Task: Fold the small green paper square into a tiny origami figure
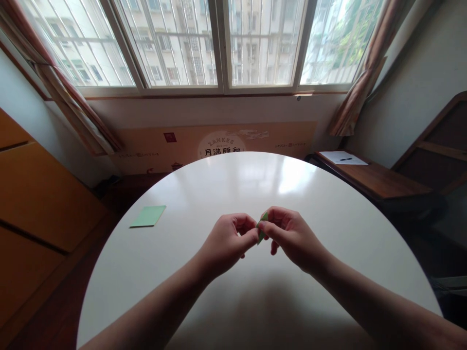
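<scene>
A small piece of folded green paper (261, 236) is held between both hands above the middle of the white round table (233, 184). My left hand (229, 240) pinches its left edge between thumb and fingers. From the other side, my right hand (288, 236) grips it with thumb and forefinger, the remaining fingers curled loosely. The fingers hide much of the paper, so its full folded shape cannot be made out. To the left on the tabletop lies a square stack of light green paper (148, 216), apart from both hands.
At the right, a brown wooden side table (394, 180) bears a white sheet (341, 157) with a black pen (346, 159) on it. A chair back (434, 141) rises behind it. Orange-brown cabinets (40, 194) stand left; a barred window and curtains (352, 107) are ahead.
</scene>
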Tool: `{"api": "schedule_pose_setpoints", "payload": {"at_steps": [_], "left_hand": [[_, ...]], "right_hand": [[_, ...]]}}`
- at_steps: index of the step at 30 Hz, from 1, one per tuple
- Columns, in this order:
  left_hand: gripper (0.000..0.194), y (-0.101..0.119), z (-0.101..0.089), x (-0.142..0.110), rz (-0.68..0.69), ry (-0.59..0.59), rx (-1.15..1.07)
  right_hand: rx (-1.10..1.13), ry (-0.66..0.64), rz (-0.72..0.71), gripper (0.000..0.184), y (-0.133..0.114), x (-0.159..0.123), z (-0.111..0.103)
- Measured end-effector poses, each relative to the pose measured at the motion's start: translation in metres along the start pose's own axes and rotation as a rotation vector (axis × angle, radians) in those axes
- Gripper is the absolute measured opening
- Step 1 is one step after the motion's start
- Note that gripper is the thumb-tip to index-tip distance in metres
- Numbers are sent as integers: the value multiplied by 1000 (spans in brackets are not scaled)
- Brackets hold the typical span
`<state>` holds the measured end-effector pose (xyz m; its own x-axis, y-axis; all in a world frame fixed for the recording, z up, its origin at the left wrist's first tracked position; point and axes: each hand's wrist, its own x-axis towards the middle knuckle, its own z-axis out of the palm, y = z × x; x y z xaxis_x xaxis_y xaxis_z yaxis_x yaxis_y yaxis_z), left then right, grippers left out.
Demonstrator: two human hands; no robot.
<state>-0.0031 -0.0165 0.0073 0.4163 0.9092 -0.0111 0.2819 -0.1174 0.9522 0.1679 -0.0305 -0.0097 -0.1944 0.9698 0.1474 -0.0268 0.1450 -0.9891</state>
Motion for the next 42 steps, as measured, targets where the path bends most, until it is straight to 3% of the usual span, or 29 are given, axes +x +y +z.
{"api": "schedule_pose_setpoints", "payload": {"at_steps": [9, 15, 18, 24, 32, 42], "left_hand": [[16, 4, -4, 1, -15, -36, -53], [12, 5, -12, 2, 0, 12, 15], [16, 3, -15, 2, 42, 54, 12], [30, 5, -12, 0, 62, -17, 0], [29, 6, -12, 1, -63, 90, -248], [29, 4, -14, 2, -16, 64, -168]], "right_hand": [[40, 74, -69, 16, 0, -5, 5], [150, 240, -81, 18, -4, -1, -6], [137, 190, -33, 20, -5, 1, -8], [-3, 47, -48, 19, -3, -2, -1], [99, 46, 13, 31, -4, 0, -2], [79, 33, 52, 27, -3, 0, 2]]}}
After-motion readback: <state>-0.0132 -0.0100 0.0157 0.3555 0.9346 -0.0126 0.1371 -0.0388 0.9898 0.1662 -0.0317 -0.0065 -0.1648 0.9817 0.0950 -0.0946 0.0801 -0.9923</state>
